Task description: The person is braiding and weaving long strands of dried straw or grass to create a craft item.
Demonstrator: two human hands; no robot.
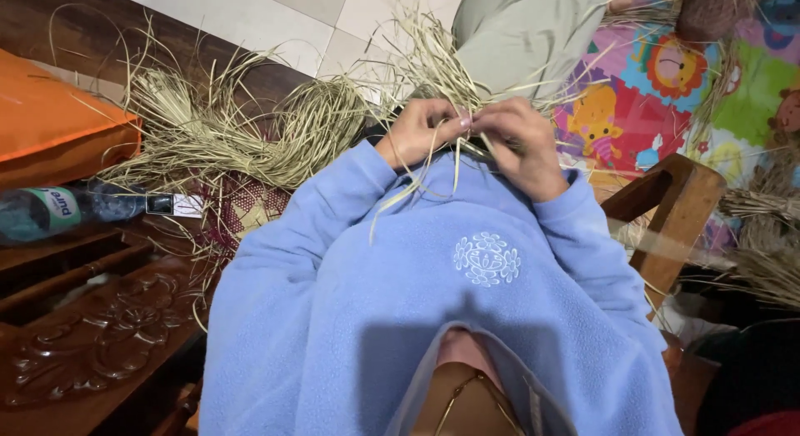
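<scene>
Left hand (417, 129): our fingers are pinched shut on the straw strands (433, 69), close against our chest, likely so the fibres stay taut.
Right hand (521, 140): at 3 o'clock of the left and touching it, fingertips closed on the same strands.
Straw bundle (225, 132): loose heap at 9 o'clock, within reach.
Bottle (67, 209): lying on its side beyond that bundle.
Play mat (658, 78): colourful, at 2 o'clock.

Pale straw strands (433, 69), blue fleece sleeves (333, 219)
</scene>
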